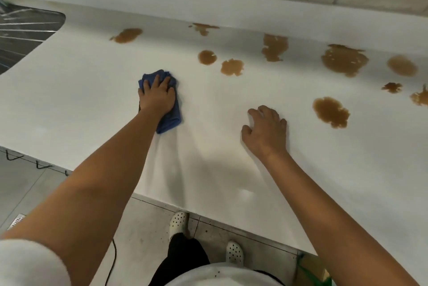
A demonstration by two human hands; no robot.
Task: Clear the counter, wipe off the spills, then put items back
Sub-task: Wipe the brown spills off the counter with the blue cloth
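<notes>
My left hand (157, 95) lies palm-down on the blue cloth (168, 114), arm stretched well forward, fingers (155, 82) spread and pressing the cloth flat against the white counter (81, 100); nothing is pinched. The cloth bunches past my fingertips and trails back under my wrist. My right hand (266, 130) rests on the bare counter, fingers loosely curled and empty, wrist bent slightly. Brown spills (331, 112) sit beyond and to the right of both hands, the closest just right of my right hand.
</notes>
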